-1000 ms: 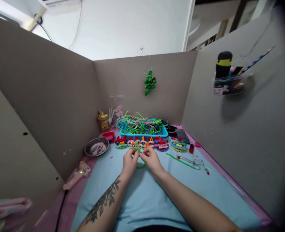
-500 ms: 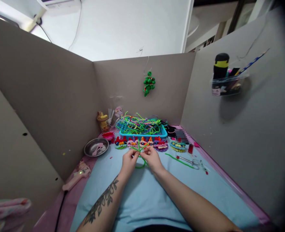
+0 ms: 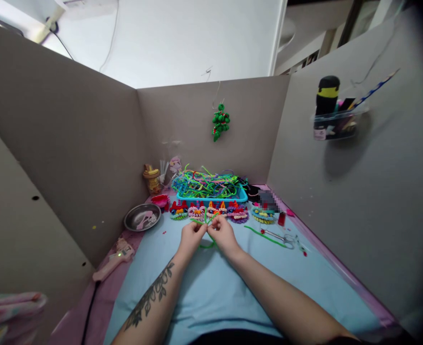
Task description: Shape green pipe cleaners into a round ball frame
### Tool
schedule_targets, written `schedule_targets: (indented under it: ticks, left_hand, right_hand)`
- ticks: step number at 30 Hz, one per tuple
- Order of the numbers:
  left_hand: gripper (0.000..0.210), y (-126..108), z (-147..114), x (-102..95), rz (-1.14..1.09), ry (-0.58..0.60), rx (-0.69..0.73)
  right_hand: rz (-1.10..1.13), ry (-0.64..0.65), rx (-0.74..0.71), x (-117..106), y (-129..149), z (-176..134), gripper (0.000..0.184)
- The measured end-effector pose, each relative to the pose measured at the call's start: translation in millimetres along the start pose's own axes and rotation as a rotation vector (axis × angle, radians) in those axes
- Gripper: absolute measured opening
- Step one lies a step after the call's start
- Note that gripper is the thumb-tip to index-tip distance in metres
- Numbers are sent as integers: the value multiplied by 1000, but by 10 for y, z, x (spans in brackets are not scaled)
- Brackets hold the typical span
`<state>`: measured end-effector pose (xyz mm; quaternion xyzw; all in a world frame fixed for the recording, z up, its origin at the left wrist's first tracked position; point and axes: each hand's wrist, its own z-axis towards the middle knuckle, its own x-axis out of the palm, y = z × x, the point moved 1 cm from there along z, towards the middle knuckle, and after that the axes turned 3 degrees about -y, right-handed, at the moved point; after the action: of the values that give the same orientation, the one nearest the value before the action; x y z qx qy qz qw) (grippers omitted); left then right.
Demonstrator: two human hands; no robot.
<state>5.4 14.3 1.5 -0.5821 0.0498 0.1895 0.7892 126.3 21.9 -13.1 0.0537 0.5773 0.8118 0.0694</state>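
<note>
Several green pipe cleaners [image 3: 207,246] are joined between my hands, their ends sticking out above and below the fingers. My left hand [image 3: 192,235] pinches them from the left with thumb and forefinger. From the other side my right hand [image 3: 222,235] pinches the same bunch, fingertips nearly touching the left ones. Just beyond my fingers stands a row of colourful fuzzy figures [image 3: 216,210]. A loose green pipe cleaner [image 3: 267,235] lies to the right, beside a pair of scissors [image 3: 287,240]. The exact crossing point is covered by my fingertips.
A blue basket [image 3: 211,197] heaped with pipe cleaners stands at the back. On the left are a metal bowl [image 3: 128,221] and a pink glue gun [image 3: 112,263] with its cord. Grey panels [image 3: 211,115] enclose the table; a green ornament [image 3: 221,122] hangs at the back.
My fingers have shifted slightly around the green pipe cleaners, and the upper ends point a little differently. Both hands keep their pinch. The whole view has moved slightly.
</note>
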Motion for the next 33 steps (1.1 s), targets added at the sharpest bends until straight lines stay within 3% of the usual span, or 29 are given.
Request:
schedule_targets:
  ticks: [5,10,12,18,26,33]
  left_hand:
    - [31,81,56,-16,-88,1,-50]
    - [36,115,97,-52,-200,-42,-85]
    - [36,126,100,-49,-208,-47,-80]
    - [35,118,85,-30,-210,-41,-27]
    - [33,66,66,-26,-285,15,-62]
    - [31,18,51,-25,-367,80,-113]
  right_hand:
    - [63,89,51,-82,72,53,20]
    - [119,28,60,-312,107,174,20]
    - [116,73,80,-339,84,180,21]
    - [107,273,115,-145,23,27,23]
    - [177,303,172,-80,-62,-25,28]
    - [177,307,111,-86,-96,-5,24]
